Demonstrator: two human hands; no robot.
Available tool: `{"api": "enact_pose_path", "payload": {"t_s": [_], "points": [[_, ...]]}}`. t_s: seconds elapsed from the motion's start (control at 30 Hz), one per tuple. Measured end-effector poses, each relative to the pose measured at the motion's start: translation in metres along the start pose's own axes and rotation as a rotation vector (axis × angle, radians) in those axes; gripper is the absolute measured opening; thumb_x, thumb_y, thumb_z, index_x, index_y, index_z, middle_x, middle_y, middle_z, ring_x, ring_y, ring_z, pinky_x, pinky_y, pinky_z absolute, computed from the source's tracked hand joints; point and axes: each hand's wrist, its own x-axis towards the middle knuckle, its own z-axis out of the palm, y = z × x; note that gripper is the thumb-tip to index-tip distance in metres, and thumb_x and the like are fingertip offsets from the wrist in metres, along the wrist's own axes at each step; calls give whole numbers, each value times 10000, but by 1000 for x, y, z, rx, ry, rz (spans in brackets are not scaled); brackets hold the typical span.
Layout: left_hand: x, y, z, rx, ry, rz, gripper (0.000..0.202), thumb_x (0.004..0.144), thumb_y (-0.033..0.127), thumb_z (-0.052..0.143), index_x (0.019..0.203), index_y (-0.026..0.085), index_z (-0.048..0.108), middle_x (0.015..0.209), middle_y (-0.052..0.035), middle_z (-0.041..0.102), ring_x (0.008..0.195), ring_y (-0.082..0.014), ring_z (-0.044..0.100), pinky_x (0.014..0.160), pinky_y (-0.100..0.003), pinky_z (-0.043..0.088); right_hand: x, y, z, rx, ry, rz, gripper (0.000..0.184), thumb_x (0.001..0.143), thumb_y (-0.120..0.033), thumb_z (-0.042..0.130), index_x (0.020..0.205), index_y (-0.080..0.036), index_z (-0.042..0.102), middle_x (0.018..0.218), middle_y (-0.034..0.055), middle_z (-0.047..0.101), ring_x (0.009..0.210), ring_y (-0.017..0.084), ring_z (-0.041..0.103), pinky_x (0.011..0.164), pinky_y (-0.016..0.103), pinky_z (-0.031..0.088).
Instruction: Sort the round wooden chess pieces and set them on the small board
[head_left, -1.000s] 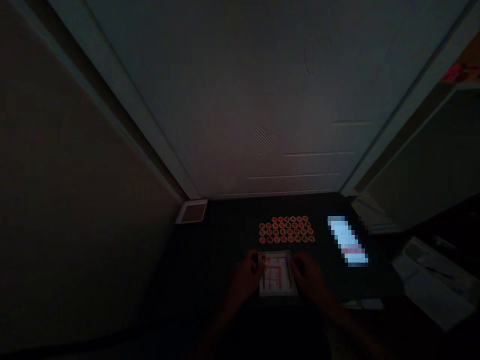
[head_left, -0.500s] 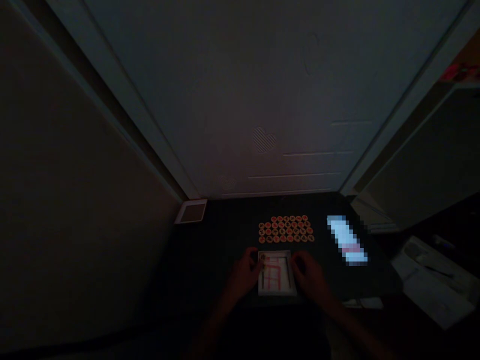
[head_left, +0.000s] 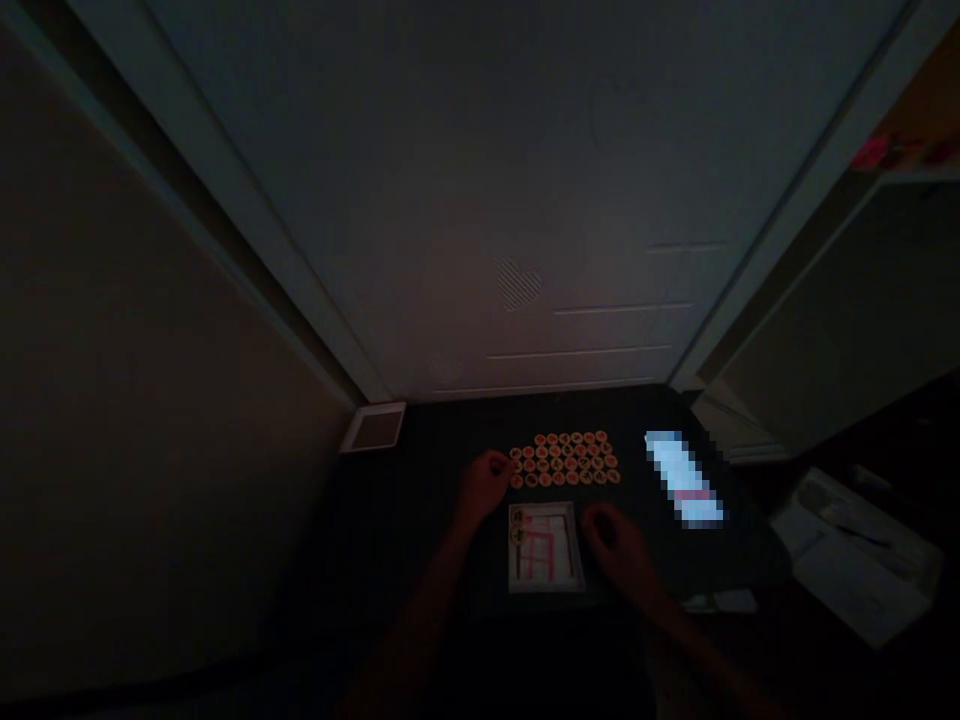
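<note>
My left hand [head_left: 486, 487] reaches to the left end of several rows of Chinese chess pieces [head_left: 565, 465], round pale discs with red or dark marks. Its thumb and finger pinch at the leftmost piece of a middle row. In front of me lies a shallow clear-edged box [head_left: 553, 560] with a white bottom printed in pink lines. Two dark-marked pieces [head_left: 517, 527] sit in its upper left corner. Close by the box's right edge my right hand [head_left: 616, 545] rests with curled fingers; whether they hold anything is too dark to see.
The dark table [head_left: 420, 520] stands against a white door [head_left: 420, 200]. A white-framed tray or lid [head_left: 377, 429] lies at the far left corner. A bright blurred-out object [head_left: 684, 480] lies on the right. Beyond the table's right edge is a white box [head_left: 855, 560].
My left hand has moved from the box's left edge up to the rows of pieces. Two pieces now show uncovered in the box. My right hand stays beside the box.
</note>
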Motion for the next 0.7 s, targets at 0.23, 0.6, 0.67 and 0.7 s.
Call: {"api": "enact_pose_path", "payload": {"t_s": [0.23, 0.6, 0.67, 0.7], "points": [[10, -4, 1, 44, -4, 11, 188, 893, 393, 683, 922, 212, 722, 926, -35, 779, 837, -178, 717, 698, -246, 489, -2, 1, -1, 12, 24, 23, 221, 915, -398, 545, 920, -205, 654, 843, 54, 716, 752, 204, 667, 687, 297, 530], [7, -24, -15, 71, 9, -13, 174, 884, 389, 692, 901, 223, 741, 918, -27, 778, 842, -175, 711, 700, -237, 481, -2, -1, -3, 3, -15, 29, 216, 924, -389, 536, 904, -203, 645, 831, 47, 706, 734, 196, 658, 674, 288, 517], [6, -30, -20, 67, 12, -16, 168, 890, 383, 685, 887, 225, 741, 901, -21, 780, 836, -173, 713, 709, -236, 484, -2, -2, -3, 6, -12, 27, 218, 924, -388, 536, 909, -202, 649, 838, 50, 706, 743, 197, 659, 688, 292, 519], [5, -32, -21, 65, 15, -16, 167, 891, 382, 683, 882, 225, 740, 898, -18, 780, 838, -172, 714, 714, -235, 486, -2, -2, -3, 11, -7, 24, 220, 923, -388, 537, 916, -201, 652, 848, 52, 709, 756, 199, 663, 700, 295, 521]]}}
